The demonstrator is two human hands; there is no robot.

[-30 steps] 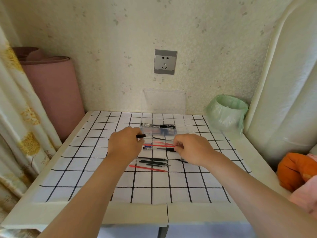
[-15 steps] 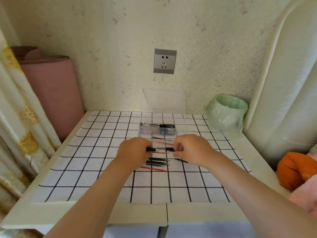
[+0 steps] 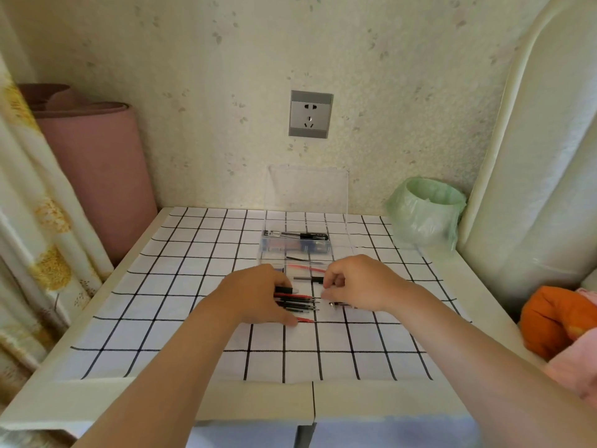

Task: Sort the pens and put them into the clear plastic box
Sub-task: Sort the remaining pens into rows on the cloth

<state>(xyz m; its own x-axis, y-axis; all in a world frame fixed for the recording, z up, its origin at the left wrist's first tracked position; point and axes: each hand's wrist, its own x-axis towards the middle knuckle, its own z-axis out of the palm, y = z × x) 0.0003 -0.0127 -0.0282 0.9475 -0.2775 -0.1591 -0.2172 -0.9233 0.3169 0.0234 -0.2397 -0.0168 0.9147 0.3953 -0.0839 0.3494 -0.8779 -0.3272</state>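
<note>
The clear plastic box [image 3: 337, 250] stands open at the middle back of the table, its lid [image 3: 307, 189] leaning on the wall. A black pen [image 3: 300, 235] and blue pens [image 3: 300, 246] lie inside. My left hand [image 3: 258, 295] holds a short black pen piece [image 3: 286, 290] over a pile of red and black refills [image 3: 297, 303]. My right hand [image 3: 358, 282] pinches the black end of a grey pen [image 3: 307, 279]. Another pen tip [image 3: 334, 305] pokes out from under my right hand. A red pen [image 3: 307, 269] lies just in front of the box.
A checked cloth [image 3: 193, 286] covers the table. At the back right is a green-lined bin [image 3: 426, 211], and a rolled pink mat [image 3: 97, 176] stands at the left. Orange and pink cloth [image 3: 555, 318] lies by the right edge. A curtain [image 3: 29, 221] hangs on the left.
Half a second ago both hands held one pen between them. Now my left hand has come away with a short black piece and dropped toward the pile; my right hand keeps the grey pen.
</note>
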